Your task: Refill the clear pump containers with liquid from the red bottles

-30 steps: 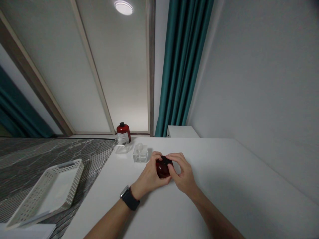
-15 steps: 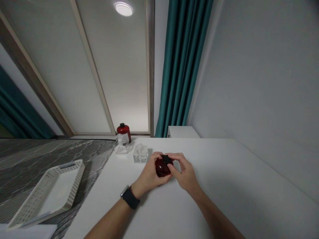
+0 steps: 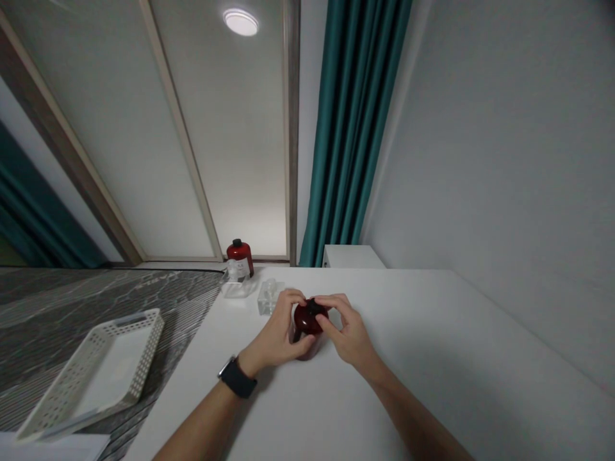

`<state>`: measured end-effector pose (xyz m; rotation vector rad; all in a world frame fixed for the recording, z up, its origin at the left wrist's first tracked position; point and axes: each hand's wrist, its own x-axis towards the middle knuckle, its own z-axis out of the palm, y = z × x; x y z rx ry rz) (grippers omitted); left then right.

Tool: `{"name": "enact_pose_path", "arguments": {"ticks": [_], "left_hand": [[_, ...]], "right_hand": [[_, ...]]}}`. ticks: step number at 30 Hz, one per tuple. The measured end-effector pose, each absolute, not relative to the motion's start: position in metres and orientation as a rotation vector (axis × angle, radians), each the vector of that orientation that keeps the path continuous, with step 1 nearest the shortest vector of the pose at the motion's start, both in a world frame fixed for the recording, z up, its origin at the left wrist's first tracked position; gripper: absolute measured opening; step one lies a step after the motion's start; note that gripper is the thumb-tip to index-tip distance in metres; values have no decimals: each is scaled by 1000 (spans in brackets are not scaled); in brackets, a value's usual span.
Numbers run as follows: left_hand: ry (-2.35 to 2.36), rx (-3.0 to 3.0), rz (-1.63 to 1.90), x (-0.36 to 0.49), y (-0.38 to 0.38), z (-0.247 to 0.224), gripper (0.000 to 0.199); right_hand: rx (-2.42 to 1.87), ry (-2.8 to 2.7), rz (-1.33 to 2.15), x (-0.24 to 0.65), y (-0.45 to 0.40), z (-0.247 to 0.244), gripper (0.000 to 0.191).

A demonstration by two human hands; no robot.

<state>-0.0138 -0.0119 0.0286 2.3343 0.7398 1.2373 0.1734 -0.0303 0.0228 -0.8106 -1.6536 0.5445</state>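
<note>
A dark red bottle [image 3: 306, 321] with a black cap [image 3: 313, 307] is between my hands over the white table. My left hand [image 3: 281, 330], a dark watch on its wrist, curls loosely around the bottle's left side, thumb in front and fingertips near the top. The fingers of my right hand [image 3: 350, 333] pinch the cap from the right. Just behind my left hand sits a clear square glass bottle [image 3: 268, 299]. My fingers hide parts of the cap and of the red bottle's sides.
A second red bottle [image 3: 240, 255] with a black cap and pale label stands at the table's far left corner, a clear glass piece [image 3: 235, 285] before it. A white perforated basket [image 3: 151, 349] lies left of the white table [image 3: 384, 384]. A wall rises at right.
Both hands and the bottle have shifted slightly left. The left hand's grip has loosened, and more of the bottle's lower part shows between thumb and fingers.
</note>
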Motion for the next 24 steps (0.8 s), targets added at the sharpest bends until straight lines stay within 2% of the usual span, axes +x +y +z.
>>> {"name": "enact_pose_path", "arguments": {"ticks": [5, 11, 24], "left_hand": [[797, 2322, 1262, -16, -12, 28, 45], [872, 2282, 1330, -16, -9, 21, 48], [863, 2243, 1385, -14, -6, 14, 53]], "right_hand": [[-778, -1707, 508, 172, -22, 34, 21], [-760, -1830, 659, 175, -9, 48, 21], [-778, -1654, 520, 162, -16, 26, 21]]}}
